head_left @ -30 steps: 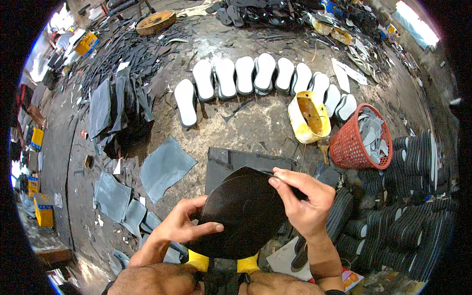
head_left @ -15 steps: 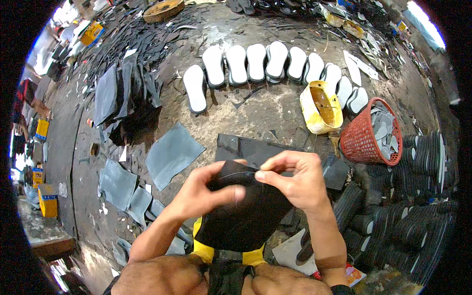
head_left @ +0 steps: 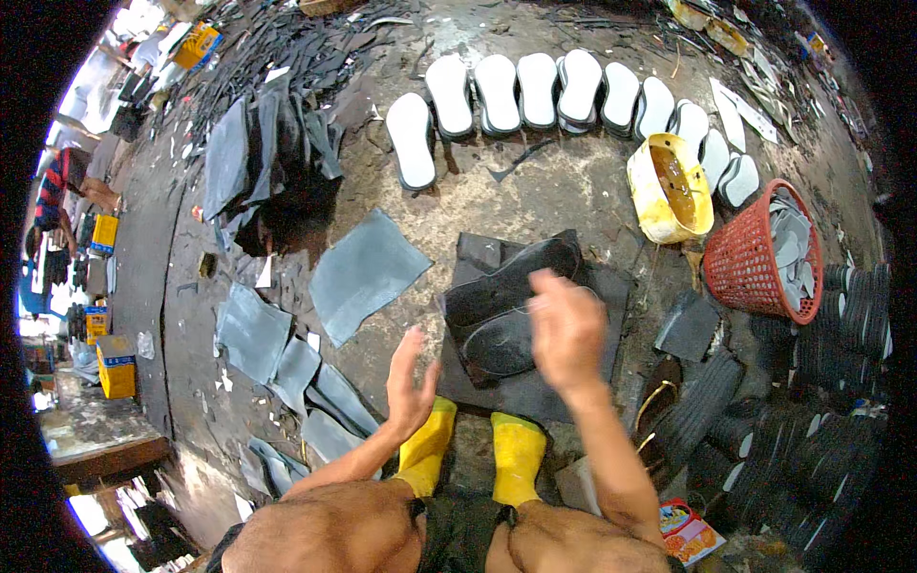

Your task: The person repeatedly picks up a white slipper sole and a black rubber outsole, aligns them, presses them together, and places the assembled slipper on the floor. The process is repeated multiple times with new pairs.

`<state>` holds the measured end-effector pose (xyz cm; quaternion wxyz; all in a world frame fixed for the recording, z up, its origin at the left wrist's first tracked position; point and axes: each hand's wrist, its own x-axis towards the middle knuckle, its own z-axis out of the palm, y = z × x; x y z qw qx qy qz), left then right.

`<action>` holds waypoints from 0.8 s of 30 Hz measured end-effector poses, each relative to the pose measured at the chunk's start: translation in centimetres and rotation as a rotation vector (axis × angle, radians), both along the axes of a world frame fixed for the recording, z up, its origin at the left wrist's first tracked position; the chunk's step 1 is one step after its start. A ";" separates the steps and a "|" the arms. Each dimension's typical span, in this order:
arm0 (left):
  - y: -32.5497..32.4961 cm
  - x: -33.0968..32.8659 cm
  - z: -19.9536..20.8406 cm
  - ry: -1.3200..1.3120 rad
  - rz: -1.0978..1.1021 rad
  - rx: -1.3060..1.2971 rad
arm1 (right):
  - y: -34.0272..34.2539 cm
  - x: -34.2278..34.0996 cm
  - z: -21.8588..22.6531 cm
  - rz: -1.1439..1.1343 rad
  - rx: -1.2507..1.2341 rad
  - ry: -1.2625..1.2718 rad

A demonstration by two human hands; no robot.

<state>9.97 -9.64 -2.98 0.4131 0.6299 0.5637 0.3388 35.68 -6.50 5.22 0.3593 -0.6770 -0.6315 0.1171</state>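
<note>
A black sheet [head_left: 489,286] lies on a dark mat [head_left: 597,296] between my feet and the row of soles. Sole-shaped outlines show on it, and one dark sole shape [head_left: 501,346] sits at its near part. My right hand [head_left: 570,336] hovers at the right side of this sheet. Motion smears its fingers, and whether it holds anything is unclear. To the left of the mat, my left hand [head_left: 413,390] is raised with fingers stretched and nothing in it.
White-topped soles [head_left: 497,91] stand in an arc of stacks beyond the mat. At the right are a yellow container [head_left: 642,205] of brownish liquid, a red basket [head_left: 740,267] of grey scraps and stacked dark soles [head_left: 812,468]. Grey sheets [head_left: 368,272] and a dark sheet pile [head_left: 229,162] lie left.
The black sheet that both hands held up before me is now down on the mat. My hands have come apart, the left one letting go. The view has shifted slightly.
</note>
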 end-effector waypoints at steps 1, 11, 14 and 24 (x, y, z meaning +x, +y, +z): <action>0.3 -0.4 -0.4 0.257 -0.298 0.182 | 0.2 -2.5 -2.3 0.181 0.086 -0.004; 2.1 1.7 -0.6 0.800 -0.975 0.243 | 0.4 4.5 -11.8 0.647 -0.198 -0.428; 1.9 1.4 -0.6 0.704 -0.923 0.265 | 1.0 6.2 -12.0 0.474 -0.225 -0.472; 2.2 2.0 -0.4 0.480 -0.656 0.227 | 5.0 12.5 -10.2 -0.094 -0.296 0.817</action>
